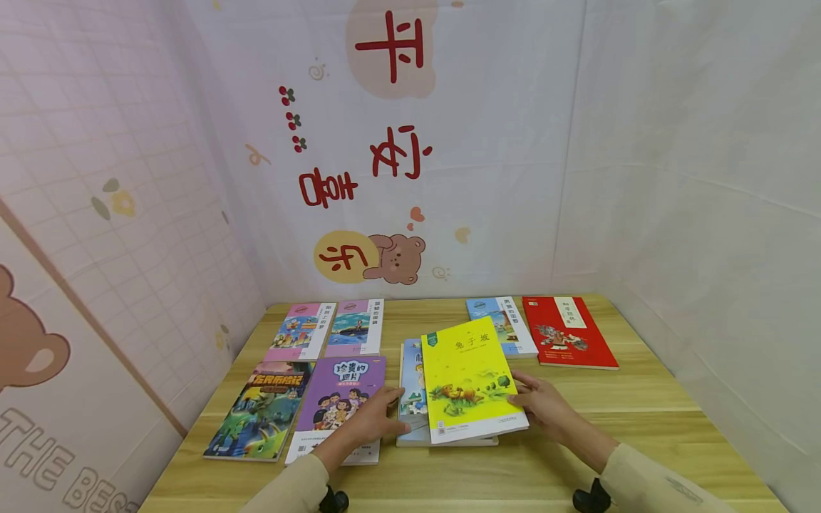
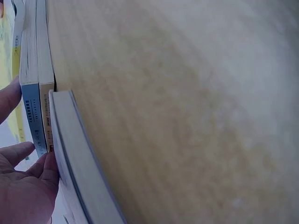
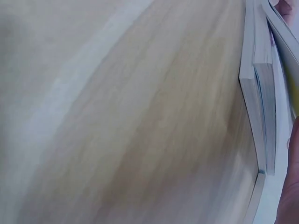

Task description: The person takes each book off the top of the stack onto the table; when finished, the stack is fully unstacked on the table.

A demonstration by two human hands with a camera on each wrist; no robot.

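Observation:
A yellow picture-covered book [image 1: 474, 377] lies slanted over a blue-covered book [image 1: 413, 427] at the table's middle. My right hand [image 1: 545, 407] pinches the yellow book's right edge, thumb on the cover. In the right wrist view, that book [image 3: 286, 39] is tilted, with a gap above the books beneath [image 3: 264, 93]. My left hand [image 1: 373, 422] is at the left side of the pile, its fingers touching the spines. The left wrist view shows a blue spine [image 2: 33, 114] on top of an orange-tan spine [image 2: 46, 109] there.
Left of the pile lie a purple book [image 1: 343, 388] and a green dinosaur-covered book [image 1: 259, 410]. Behind them are two pink books [image 1: 301, 331] [image 1: 355, 328]. A light-blue book [image 1: 502, 328] and a red book [image 1: 571, 333] lie at the back right. Printed cloth walls enclose the wooden table [image 1: 654, 442].

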